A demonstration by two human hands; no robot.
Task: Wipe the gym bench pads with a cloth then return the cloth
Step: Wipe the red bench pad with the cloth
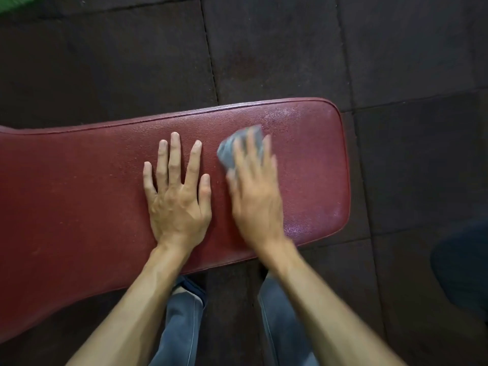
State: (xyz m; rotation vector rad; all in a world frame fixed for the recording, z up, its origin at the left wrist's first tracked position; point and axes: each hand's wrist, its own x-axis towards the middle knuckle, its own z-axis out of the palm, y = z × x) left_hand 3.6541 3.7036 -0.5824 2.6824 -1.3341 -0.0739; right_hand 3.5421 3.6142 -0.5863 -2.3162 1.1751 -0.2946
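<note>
A dark red padded gym bench pad (79,186) runs across the view from left to right, its rounded end at the right. My left hand (178,191) lies flat on the pad with fingers spread and straight. Just to its right, my right hand (254,186) presses a bunched grey-blue cloth (232,151) onto the pad; the hand is motion-blurred and its fingers lie over the cloth. Most of the cloth is hidden under that hand. A wet sheen shows on the pad near its right end.
Dark rubber floor tiles (277,48) surround the bench. My legs in blue jeans (182,320) stand below the pad's near edge. A dark rounded object (462,268) sits at the right edge. A patch of green (15,2) shows at the top left corner.
</note>
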